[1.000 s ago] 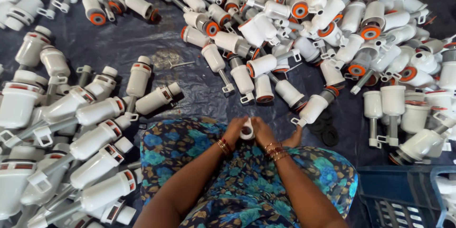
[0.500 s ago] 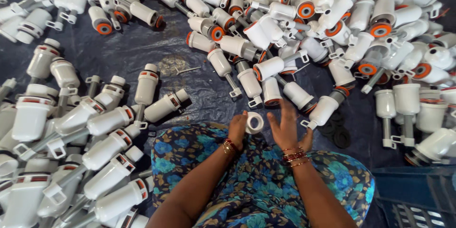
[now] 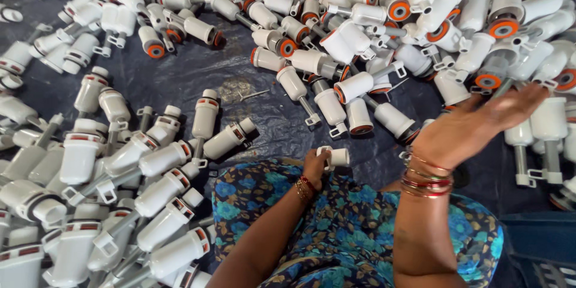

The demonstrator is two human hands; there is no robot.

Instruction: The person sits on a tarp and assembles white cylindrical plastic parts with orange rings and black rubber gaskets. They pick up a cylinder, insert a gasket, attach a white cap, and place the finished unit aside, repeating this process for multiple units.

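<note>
White plastic cap in left hand

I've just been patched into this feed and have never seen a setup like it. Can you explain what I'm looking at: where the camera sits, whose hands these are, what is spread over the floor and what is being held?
There is no machine here. One camera is worn on a person's head and looks down, so the two bare arms coming up from the bottom edge are that person's own. Below them is a lap covered in blue floral cloth.

The left hand holds a small white plastic part just above the lap. The right hand is raised and stretched toward the pile on the right; it looks blurred and seems to hold nothing.

The surface is a dark plastic sheet. White plastic pieces with long stems lie on the left. Similar pieces, many with orange ring ends, are heaped at the top and right.
</note>
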